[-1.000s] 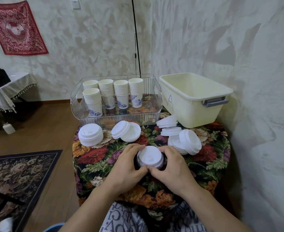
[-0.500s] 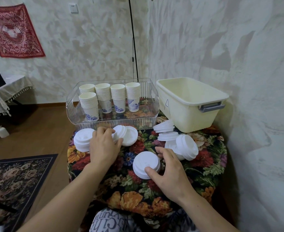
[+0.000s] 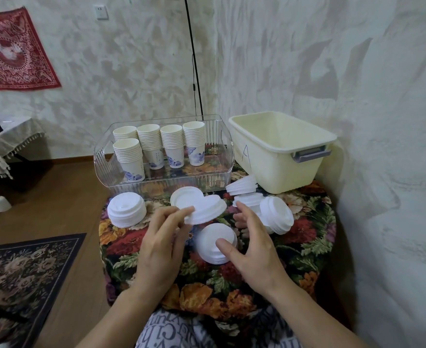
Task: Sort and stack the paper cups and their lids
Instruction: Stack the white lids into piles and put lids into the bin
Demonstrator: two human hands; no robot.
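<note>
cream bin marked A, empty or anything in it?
Looks empty as far as visible: the cream bin shows only bare inner walls. Its floor is hidden behind the near wall, so flat items cannot be ruled out.

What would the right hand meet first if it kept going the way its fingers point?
Probably the tipped lid pile just beyond its fingertips. The right hand is open, fingers aimed away from the person; its thumb is over the front lid stack. Depth is unclear, so height could differ.

The left hand (image 3: 160, 237) pinches a white lid (image 3: 205, 209) above the floral tabletop (image 3: 304, 249); the right hand (image 3: 251, 243) hovers, fingers spread, beside a lid stack (image 3: 213, 243).
</note>
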